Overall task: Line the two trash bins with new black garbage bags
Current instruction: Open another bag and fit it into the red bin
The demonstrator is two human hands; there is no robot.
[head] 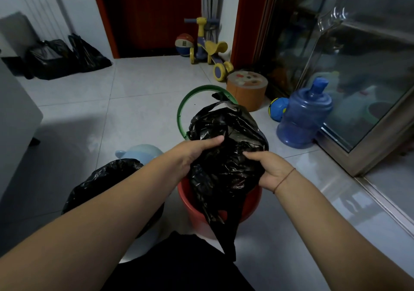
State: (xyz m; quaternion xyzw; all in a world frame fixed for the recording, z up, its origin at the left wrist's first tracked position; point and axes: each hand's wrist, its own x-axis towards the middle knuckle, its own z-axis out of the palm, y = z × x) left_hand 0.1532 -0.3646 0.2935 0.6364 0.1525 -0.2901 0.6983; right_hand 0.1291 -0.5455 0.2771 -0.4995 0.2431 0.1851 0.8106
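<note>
**Second bin: bag held above the red bin, not yet seated**

Both your hands pinch the new black bag (pixel 226 156) directly over the red bin (pixel 197 210): the left hand (pixel 197 151) grips its upper left folds, the right hand (pixel 272 169) its right edge. The bag is crumpled and only partly opened; one tail hangs down the front of the red bin, outside the rim. Left of the red bin, a second bin (pixel 107 183) already wears a black bag over its rim, so one bin appears lined. Judged remaining: spread the bag's mouth, push its body into the red bin, and fold the edge over the rim.

A green ring (pixel 186 102) lies on the floor just behind the red bin; it may be a clamp ring for it, though that is uncertain. Further behind stand a round stool (pixel 246 89) and, to the right, a water jug (pixel 302 116) and a ball (pixel 277 109). Two filled black bags (pixel 67 55) sit far left by the wall. Nothing blocks the red bin's opening except the bag itself.
</note>
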